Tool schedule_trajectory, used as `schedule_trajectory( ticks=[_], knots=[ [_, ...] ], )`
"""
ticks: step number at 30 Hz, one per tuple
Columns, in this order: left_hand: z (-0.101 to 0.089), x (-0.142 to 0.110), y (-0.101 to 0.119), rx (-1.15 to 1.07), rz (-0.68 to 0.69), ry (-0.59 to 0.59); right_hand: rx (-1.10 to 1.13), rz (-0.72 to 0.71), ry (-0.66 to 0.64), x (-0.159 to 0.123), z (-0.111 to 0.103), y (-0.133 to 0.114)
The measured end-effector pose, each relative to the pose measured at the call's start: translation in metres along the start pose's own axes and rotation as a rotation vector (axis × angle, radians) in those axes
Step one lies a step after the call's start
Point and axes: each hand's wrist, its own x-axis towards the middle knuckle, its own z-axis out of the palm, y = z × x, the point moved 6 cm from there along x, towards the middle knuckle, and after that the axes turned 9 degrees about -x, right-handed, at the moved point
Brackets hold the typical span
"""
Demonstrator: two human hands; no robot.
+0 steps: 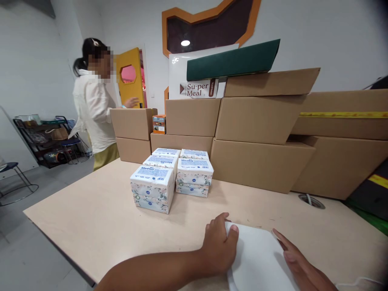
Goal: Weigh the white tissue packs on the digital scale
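A flat white sheet or bag [257,258] lies on the light wooden table [100,218] near its front edge. My left hand [220,244] rests on the sheet's left corner, fingers curled over the edge and thumb on top. My right hand [298,262] lies flat on the sheet's right side, fingers stretched out. Beyond my hands stand several white tissue packs [171,176] stacked in pairs near the table's middle.
Brown cardboard boxes [260,121] are stacked along the table's back, with a green folder [233,62] and a "Su-per Meal" box [197,87] on top. A small orange carton [159,124] sits among them. A person in a white shirt [92,109] stands at back left. A cable hole [311,201] is at right.
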Motion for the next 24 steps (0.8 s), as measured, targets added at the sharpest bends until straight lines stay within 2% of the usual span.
schedule_trajectory(
  ticks=[4, 7, 9, 12, 15, 17, 19, 21, 24],
  knots=[
    [0.003, -0.002, -0.004, -0.005, -0.007, -0.007, 0.024, 0.03, -0.027, -0.002, 0.002, -0.002],
    [0.001, 0.002, -0.003, -0.022, 0.073, 0.044, 0.048, 0.034, 0.009, -0.008, 0.0, -0.013],
    [-0.012, 0.011, 0.005, -0.031, 0.168, 0.144, 0.083, 0.037, 0.062, -0.011, -0.006, -0.025],
    [-0.052, 0.029, 0.023, -0.091, 0.212, 0.395, 0.195, 0.045, 0.124, -0.003, -0.02, -0.053],
    [-0.098, 0.043, 0.038, -0.16, 0.209, 0.628, 0.341, -0.048, 0.142, 0.026, -0.032, -0.101],
    [-0.118, 0.047, 0.043, -0.191, 0.207, 0.712, 0.423, -0.103, 0.14, 0.052, -0.031, -0.137],
    [-0.127, 0.049, 0.041, -0.214, 0.182, 0.754, 0.478, -0.086, 0.107, 0.08, -0.018, -0.169],
    [-0.128, 0.05, 0.037, -0.23, 0.146, 0.77, 0.503, -0.069, 0.064, 0.104, 0.002, -0.195],
    [-0.125, 0.052, 0.032, -0.262, 0.099, 0.776, 0.368, -0.093, 0.05, 0.132, 0.027, -0.22]
  ],
)
